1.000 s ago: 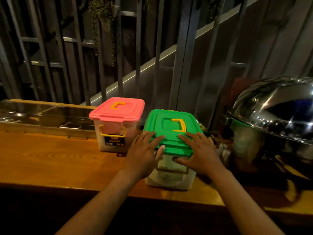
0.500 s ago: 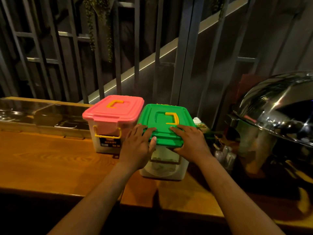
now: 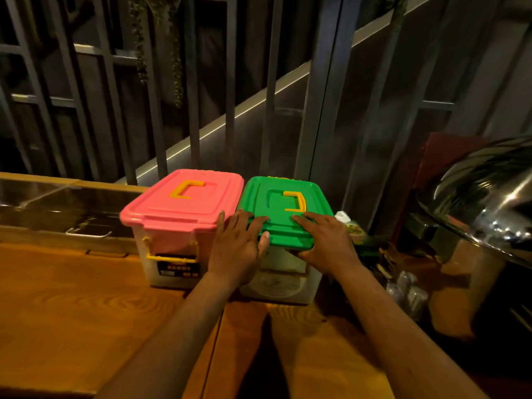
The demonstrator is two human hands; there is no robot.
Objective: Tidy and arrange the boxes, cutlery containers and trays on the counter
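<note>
Two clear plastic boxes stand side by side on the wooden counter point(image 3: 72, 306). The left box has a pink lid point(image 3: 184, 203) with a yellow handle and yellow side clasps. The right box has a green lid point(image 3: 282, 205), also with a yellow handle. My left hand point(image 3: 239, 249) lies flat on the near left corner of the green lid, fingers spread, next to the pink box. My right hand point(image 3: 325, 243) rests flat on the lid's near right edge, thumb under the rim. The two boxes touch or nearly touch.
A large shiny steel chafing-dish dome point(image 3: 489, 197) stands at the right. Small shakers point(image 3: 408, 292) and a tissue packet point(image 3: 351, 226) sit between it and the green box. A recessed steel tray point(image 3: 57, 208) runs along the back left. Metal railings rise behind.
Both hands have pushed the green-lidded box back and to the left, from the counter's front edge until it sits beside the pink-lidded box.
</note>
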